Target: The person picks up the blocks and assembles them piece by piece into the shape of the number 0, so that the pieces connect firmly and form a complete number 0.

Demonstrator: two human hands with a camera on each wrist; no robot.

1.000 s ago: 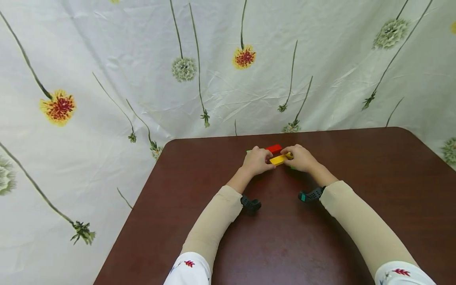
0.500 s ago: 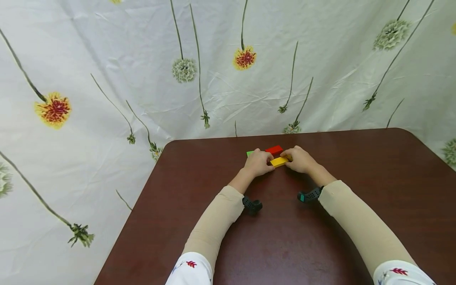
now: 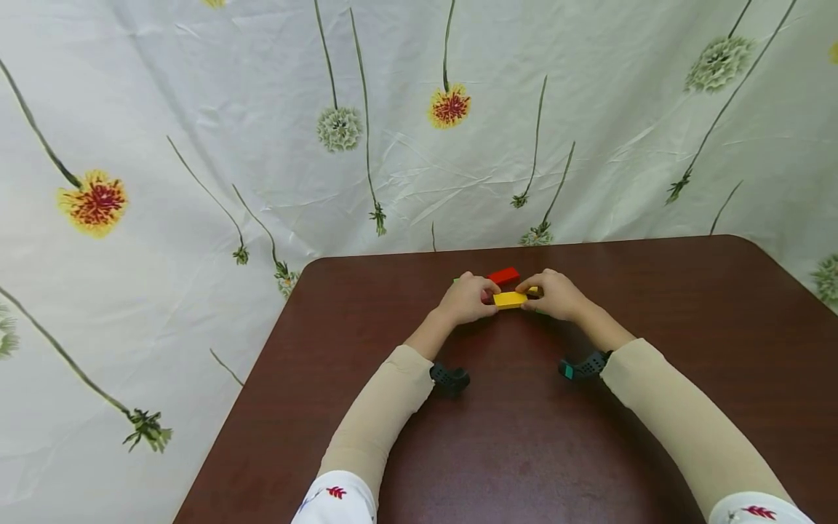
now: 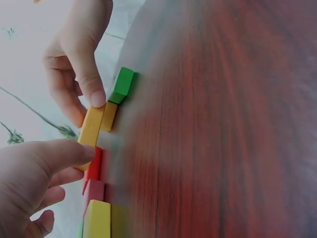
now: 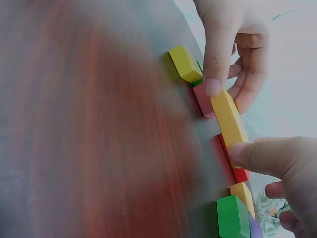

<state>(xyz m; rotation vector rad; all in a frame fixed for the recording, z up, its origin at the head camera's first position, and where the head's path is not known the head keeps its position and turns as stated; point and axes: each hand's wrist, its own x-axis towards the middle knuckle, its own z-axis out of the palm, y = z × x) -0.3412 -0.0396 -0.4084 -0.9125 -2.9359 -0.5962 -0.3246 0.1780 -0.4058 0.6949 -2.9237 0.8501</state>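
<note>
A yellow-orange wooden block point(image 3: 510, 300) is held lengthwise between my two hands near the table's far edge. My left hand point(image 3: 466, 297) pinches its left end between thumb and fingers, and my right hand point(image 3: 553, 295) pinches the right end. In the left wrist view, the block point(image 4: 91, 126) appears raised above a row of other blocks. Below it in the right wrist view lies a red block point(image 5: 241, 174). A pink block point(image 5: 204, 99) and a yellow-green block point(image 5: 185, 63) sit by my left hand; a smaller orange block point(image 5: 241, 196) and a green block point(image 5: 234, 217) are near my right.
The row stands on a dark brown table point(image 3: 511, 451) whose far edge runs just behind it. Beyond hangs a white flowered cloth point(image 3: 406, 160). A purple block point(image 5: 255, 227) shows partly behind the green one. Dark bands point(image 3: 450, 377) circle both wrists.
The held block has turned from slanted to nearly level and shifted slightly left and nearer. Both hands keep their pinch on it, while the wrists have moved a little farther apart.
</note>
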